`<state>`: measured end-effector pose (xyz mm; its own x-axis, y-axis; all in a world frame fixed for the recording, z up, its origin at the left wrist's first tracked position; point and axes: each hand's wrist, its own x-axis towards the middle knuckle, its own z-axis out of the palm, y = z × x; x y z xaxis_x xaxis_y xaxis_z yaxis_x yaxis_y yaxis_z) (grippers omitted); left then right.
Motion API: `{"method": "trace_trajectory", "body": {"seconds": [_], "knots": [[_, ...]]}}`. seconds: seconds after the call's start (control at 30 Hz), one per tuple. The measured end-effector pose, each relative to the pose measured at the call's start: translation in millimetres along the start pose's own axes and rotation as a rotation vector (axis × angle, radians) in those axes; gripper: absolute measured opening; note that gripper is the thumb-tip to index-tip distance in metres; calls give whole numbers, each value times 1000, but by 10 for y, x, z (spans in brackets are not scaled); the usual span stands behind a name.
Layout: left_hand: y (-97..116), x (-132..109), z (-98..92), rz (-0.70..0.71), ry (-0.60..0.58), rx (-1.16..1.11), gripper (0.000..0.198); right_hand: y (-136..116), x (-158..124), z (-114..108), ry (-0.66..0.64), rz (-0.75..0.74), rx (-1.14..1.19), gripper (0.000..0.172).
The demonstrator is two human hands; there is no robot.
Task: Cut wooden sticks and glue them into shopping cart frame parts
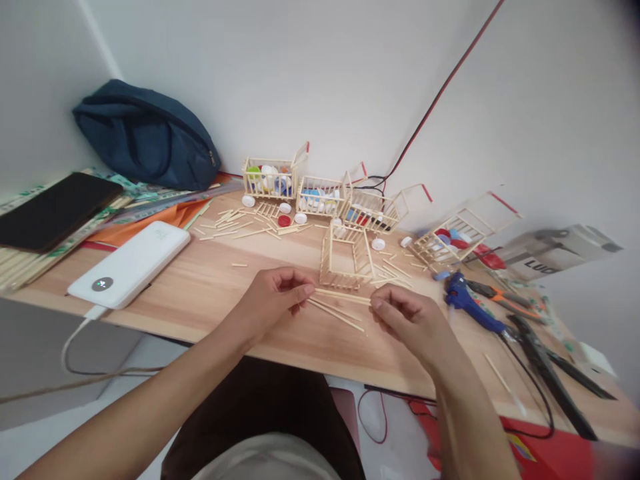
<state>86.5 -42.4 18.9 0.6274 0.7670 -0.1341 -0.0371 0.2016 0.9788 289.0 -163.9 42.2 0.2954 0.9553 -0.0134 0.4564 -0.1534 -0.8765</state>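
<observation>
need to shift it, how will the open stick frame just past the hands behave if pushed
The stick frame is probably very light: thin sticks with open gaps. It would likely slide, not roll, since it sits flat on the wooden table with no wheels visible under it. It looks fragile; the slim bars may snap if squeezed.

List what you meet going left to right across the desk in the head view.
In order: black phone, white power bank, left hand, thin sticks, right hand, blue glue gun.
</observation>
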Motion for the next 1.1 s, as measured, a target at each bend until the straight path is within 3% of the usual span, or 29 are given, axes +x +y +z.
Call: {"method": "trace_trajectory", "body": {"seconds": [0.2,0.43,0.57,0.87,1.1], "knots": [[-108,-134,-126,-28,-20,-21,27,28,-96,306,45,32,102,28],[-102,-188,-267,-34,-16,-4,26,125,-88,464,-275,196,661,32],[-90,-204,-273,-54,-54,18,25,191,-92,562,-279,235,820,42],[-52,-210,-225,16,13,119,17,262,-126,549,-147,321,748,35],[-49,-162,-191,47,-14,157,14,230,-237,452,-211,278,476,34]]}}
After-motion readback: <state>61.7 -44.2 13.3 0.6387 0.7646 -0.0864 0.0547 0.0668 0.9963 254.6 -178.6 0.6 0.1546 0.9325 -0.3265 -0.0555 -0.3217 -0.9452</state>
